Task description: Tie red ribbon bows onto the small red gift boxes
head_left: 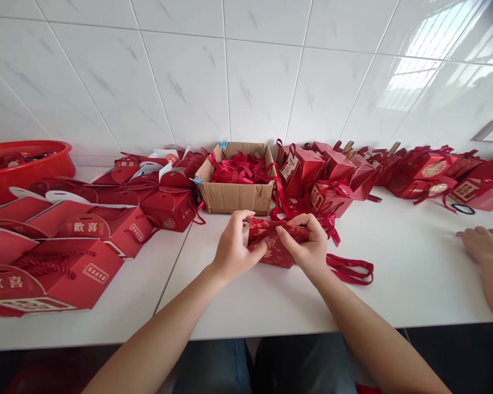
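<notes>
A small red gift box with gold print rests on the white table in front of me. My left hand grips its left side, fingers curled and thumb pressed on the front. My right hand pinches the box's top right edge. A red ribbon trails from the box to the right across the table.
A cardboard box full of red ribbons stands just behind. Flat and half-folded red boxes cover the left; finished ribboned boxes line the back right. A red basin sits far left. Another person's hand rests at the right edge.
</notes>
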`<action>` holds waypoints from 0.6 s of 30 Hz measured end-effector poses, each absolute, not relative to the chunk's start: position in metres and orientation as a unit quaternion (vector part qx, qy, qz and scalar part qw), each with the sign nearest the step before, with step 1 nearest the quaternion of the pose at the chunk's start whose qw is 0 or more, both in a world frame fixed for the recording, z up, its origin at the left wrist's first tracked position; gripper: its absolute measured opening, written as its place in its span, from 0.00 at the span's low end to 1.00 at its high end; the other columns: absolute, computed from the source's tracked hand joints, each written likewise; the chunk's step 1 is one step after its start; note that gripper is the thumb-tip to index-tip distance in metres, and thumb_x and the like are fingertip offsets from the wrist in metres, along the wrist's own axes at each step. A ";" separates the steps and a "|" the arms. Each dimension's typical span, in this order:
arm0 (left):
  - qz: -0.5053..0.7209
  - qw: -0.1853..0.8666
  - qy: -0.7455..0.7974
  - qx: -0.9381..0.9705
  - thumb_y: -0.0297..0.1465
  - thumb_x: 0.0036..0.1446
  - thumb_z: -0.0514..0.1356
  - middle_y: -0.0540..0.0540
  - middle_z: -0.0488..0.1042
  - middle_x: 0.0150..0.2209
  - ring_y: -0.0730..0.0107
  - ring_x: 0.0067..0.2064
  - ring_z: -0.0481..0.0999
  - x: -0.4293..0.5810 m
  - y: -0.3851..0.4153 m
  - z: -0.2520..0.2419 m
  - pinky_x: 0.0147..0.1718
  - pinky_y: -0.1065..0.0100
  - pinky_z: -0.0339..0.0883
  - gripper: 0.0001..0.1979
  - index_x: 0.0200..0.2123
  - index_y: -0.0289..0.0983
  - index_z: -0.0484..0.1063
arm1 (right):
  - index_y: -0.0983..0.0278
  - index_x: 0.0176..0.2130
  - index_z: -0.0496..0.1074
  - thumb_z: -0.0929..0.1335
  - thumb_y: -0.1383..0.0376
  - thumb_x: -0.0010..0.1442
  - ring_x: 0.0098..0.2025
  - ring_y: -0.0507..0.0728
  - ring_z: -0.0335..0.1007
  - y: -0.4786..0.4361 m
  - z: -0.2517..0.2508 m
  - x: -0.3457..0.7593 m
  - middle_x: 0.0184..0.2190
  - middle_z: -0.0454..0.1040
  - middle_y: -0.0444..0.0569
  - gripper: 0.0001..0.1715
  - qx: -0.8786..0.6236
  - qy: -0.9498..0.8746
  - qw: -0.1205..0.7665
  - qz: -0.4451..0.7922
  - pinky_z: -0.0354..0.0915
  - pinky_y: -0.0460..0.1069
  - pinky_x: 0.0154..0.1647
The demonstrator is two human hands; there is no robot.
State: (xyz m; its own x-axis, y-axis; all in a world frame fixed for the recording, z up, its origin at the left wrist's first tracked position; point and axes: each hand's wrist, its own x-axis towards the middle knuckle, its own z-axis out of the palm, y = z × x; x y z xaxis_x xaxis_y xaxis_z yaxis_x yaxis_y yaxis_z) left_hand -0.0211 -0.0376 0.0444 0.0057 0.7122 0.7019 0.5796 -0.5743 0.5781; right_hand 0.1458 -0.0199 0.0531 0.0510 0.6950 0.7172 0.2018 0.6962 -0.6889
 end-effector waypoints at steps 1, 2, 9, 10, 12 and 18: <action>0.517 0.051 0.463 0.718 0.33 0.48 0.64 0.44 0.71 0.42 0.64 0.43 0.72 -0.026 -0.036 0.048 0.43 0.64 0.65 0.22 0.46 0.38 0.63 | 0.61 0.29 0.64 0.72 0.64 0.52 0.27 0.52 0.65 -0.019 0.053 0.146 0.24 0.68 0.42 0.12 -0.343 -0.658 0.643 0.187 0.63 0.47 0.28; 0.496 0.044 0.473 0.727 0.34 0.48 0.64 0.45 0.73 0.39 0.64 0.41 0.73 -0.030 -0.034 0.052 0.41 0.65 0.65 0.18 0.43 0.38 0.66 | 0.62 0.29 0.64 0.72 0.64 0.52 0.28 0.52 0.65 -0.019 0.053 0.147 0.24 0.68 0.43 0.12 -0.347 -0.656 0.645 0.182 0.63 0.47 0.28; 0.482 0.122 0.472 0.728 0.36 0.52 0.63 0.49 0.75 0.25 0.72 0.28 0.72 -0.053 -0.029 0.072 0.31 0.71 0.64 0.10 0.25 0.37 0.73 | 0.62 0.28 0.63 0.72 0.66 0.51 0.26 0.51 0.64 -0.017 0.052 0.147 0.23 0.67 0.42 0.12 -0.327 -0.678 0.638 0.165 0.60 0.46 0.25; 0.515 0.141 0.448 0.717 0.35 0.51 0.64 0.49 0.75 0.26 0.72 0.30 0.73 -0.056 -0.030 0.075 0.31 0.71 0.65 0.08 0.26 0.37 0.74 | 0.62 0.29 0.63 0.72 0.67 0.51 0.26 0.51 0.64 -0.017 0.052 0.147 0.23 0.67 0.42 0.12 -0.314 -0.684 0.638 0.164 0.61 0.47 0.25; 0.576 0.179 0.394 0.694 0.32 0.50 0.66 0.48 0.76 0.29 0.71 0.34 0.75 -0.061 -0.032 0.081 0.34 0.71 0.68 0.05 0.27 0.37 0.75 | 0.62 0.30 0.63 0.72 0.69 0.51 0.26 0.51 0.64 -0.018 0.052 0.147 0.24 0.67 0.43 0.13 -0.269 -0.704 0.638 0.157 0.62 0.47 0.25; 0.615 0.387 0.323 0.606 0.32 0.54 0.63 0.47 0.77 0.31 0.70 0.36 0.77 -0.055 -0.043 0.085 0.37 0.69 0.72 0.08 0.38 0.37 0.71 | 0.62 0.34 0.64 0.72 0.73 0.49 0.28 0.53 0.67 -0.026 0.052 0.147 0.26 0.68 0.45 0.15 -0.144 -0.763 0.622 0.101 0.65 0.48 0.25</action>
